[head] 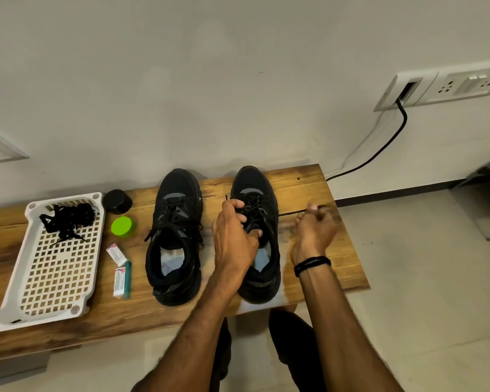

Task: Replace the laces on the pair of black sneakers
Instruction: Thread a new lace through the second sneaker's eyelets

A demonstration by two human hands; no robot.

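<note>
Left hand grips right-side sneaker at the eyelets. Right hand pinches its lace, stretched sideways. Small cartons: print unreadable.

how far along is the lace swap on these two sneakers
Done, apparently: the left sneaker looks laced, ends loose. In hand: the left hand grips the right sneaker at its lacing while the right hand pinches a lace end drawn out sideways. Left: finishing that shoe and tying both. The black laces in the white basket could be old or new, so the stage is uncertain.
</note>
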